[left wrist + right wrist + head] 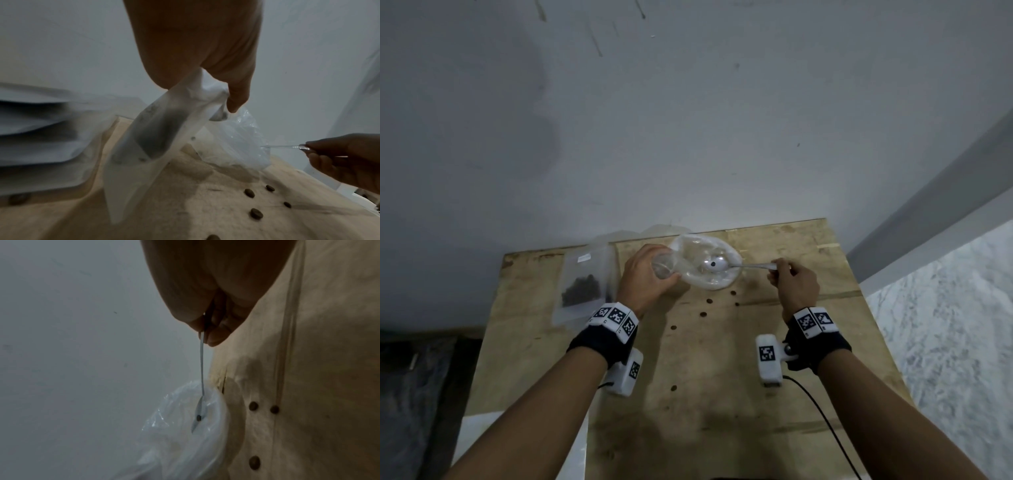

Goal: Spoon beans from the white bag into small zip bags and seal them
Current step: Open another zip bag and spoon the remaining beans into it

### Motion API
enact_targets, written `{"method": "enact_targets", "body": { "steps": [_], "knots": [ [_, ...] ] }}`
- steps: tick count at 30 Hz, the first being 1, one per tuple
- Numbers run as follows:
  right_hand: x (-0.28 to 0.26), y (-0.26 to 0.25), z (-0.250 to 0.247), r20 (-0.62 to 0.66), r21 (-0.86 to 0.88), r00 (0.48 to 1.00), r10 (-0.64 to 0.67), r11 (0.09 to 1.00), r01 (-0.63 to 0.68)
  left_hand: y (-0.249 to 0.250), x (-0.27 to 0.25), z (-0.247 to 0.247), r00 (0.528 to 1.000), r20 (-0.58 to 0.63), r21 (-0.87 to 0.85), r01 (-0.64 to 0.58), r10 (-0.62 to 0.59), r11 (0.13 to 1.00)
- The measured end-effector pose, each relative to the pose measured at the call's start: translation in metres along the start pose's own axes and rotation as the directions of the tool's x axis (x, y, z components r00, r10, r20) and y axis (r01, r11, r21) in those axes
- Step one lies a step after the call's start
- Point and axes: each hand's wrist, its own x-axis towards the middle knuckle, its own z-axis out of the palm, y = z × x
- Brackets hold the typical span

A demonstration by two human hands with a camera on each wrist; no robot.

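The white bag (705, 265) sits crumpled near the far edge of the wooden table (722, 394), its mouth open upward, thin and translucent with shiny creases. A metal spoon (743, 266) reaches into that mouth from the right; its bowl holds a single dark bean (713, 264). A small zip bag (148, 142) hangs just left of the white bag, clear and limp, with a dark smudge of contents showing through its middle in the left wrist view. Another zip bag (582, 284), holding a dark heap of beans, lies flat near the table's far-left corner. Several loose beans (709, 301) are scattered on the wood between the two arms. The left hand (649, 277) is raised above the table beside the white bag's left rim, fingers and thumb curled round the top of the small zip bag and holding it up. The right hand (794, 282) is off to the right of the white bag, thumb and fingertips pinching the end of the spoon's handle, the remaining fingers tucked in below. Both forearms stretch forward over the table.
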Motion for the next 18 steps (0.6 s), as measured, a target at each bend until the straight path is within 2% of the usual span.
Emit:
{"method": "enact_targets", "body": {
  "steps": [6, 11, 18],
  "knots": [
    [0.003, -0.008, -0.011, 0.013, 0.003, 1.000, -0.029, 1.000, 0.028, -0.001, -0.001, 0.005, 0.999, -0.018, -0.021, 0.043, -0.043, 0.999],
    [0.003, -0.029, -0.020, -0.013, 0.085, 1.000, -0.018, 0.996, 0.019, 0.004, -0.001, 0.005, 0.999, -0.035, -0.031, 0.039, -0.040, 0.999],
    [-0.008, -0.067, -0.011, 0.028, 0.135, 0.986, -0.164, 0.978, 0.158, 0.010, -0.004, 0.004, 1.000, -0.024, -0.031, -0.012, 0.012, 0.999]
  ]
}}
